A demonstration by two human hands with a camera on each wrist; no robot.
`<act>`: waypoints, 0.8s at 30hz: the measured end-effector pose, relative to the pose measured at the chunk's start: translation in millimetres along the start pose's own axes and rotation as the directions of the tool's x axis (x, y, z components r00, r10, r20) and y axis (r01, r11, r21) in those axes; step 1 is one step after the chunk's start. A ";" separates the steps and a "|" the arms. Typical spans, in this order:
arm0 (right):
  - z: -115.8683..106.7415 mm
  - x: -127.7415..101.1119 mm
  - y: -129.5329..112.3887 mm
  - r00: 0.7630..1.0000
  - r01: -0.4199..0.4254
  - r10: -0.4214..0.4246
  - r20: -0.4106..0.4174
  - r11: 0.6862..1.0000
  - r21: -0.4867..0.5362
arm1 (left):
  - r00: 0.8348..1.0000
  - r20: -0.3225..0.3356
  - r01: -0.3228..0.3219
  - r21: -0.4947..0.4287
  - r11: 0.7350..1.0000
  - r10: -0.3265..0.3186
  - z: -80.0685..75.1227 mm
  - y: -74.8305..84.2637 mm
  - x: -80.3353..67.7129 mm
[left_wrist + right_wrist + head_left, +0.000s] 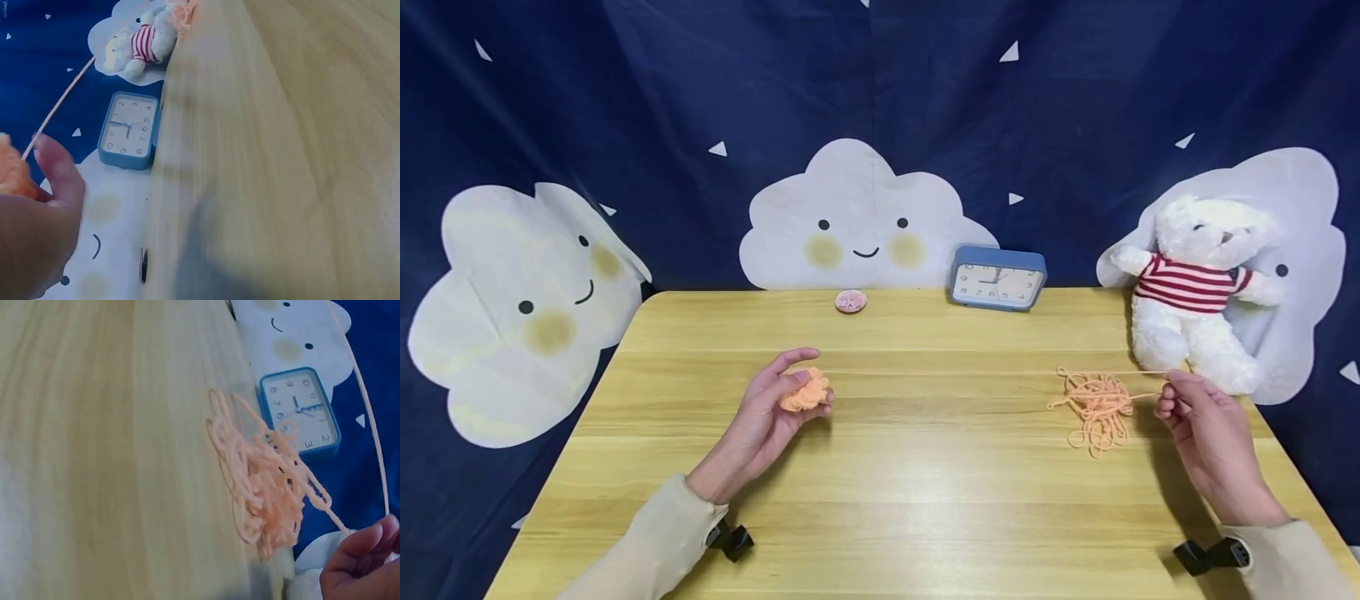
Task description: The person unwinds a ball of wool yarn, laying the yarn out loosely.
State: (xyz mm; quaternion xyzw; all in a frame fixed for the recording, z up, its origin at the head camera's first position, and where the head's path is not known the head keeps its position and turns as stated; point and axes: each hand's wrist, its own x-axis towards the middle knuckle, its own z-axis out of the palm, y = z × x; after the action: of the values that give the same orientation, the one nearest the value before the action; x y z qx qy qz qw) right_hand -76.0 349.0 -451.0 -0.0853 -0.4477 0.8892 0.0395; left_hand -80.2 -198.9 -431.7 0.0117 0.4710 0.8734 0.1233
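My left hand [769, 408] grips a small ball of peach yarn [807, 390] above the table's left half, thumb across the top of it. My right hand [1213, 437] pinches a strand of the same yarn [369, 406] between thumb and fingertips on the right side. That strand runs between the two hands, also seen leaving the ball [12, 169] in the left wrist view. Beside the right hand, to its left, a loose tangled heap of yarn [1099, 404] lies on the wood, and a second length leads from it to the right fingers.
At the table's [887, 500] back edge stand a blue clock [997, 279] and, right of it, a white teddy bear [1198, 292] in a striped shirt. A small round pink tin [850, 301] lies left of the clock. A dark blue curtain [880, 83] hangs behind.
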 end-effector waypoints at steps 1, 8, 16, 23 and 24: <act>-1.0 0.7 -0.9 1.000 0.005 -0.005 -0.008 1.000 -0.001 | 1.000 0.015 0.005 -0.008 1.000 -0.004 0.2 -0.4 0.0; -7.8 4.1 -4.0 0.997 -0.005 0.000 -0.073 0.997 -0.075 | 0.999 0.012 -0.034 -0.037 0.999 0.035 2.2 -1.1 0.8; -19.3 8.0 -0.6 0.985 -0.160 0.171 0.004 0.927 -0.338 | 0.998 -0.059 -0.035 0.030 0.999 0.037 6.9 -2.0 3.2; -16.9 10.0 2.1 0.979 -0.135 0.185 0.083 0.899 -0.416 | 0.996 -0.093 -0.015 0.057 0.998 0.020 13.7 -3.3 6.9; -14.7 8.9 2.9 0.981 -0.127 0.177 0.080 0.896 -0.426 | 0.996 -0.090 -0.009 0.057 0.998 0.014 14.5 -3.3 6.9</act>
State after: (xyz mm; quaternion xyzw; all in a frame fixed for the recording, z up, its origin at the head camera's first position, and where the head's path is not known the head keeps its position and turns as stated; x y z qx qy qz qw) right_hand -82.0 360.2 -463.0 -0.0747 -0.6214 0.7763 -0.0756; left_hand -84.2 -183.7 -427.1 -0.0216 0.5004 0.8601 0.0966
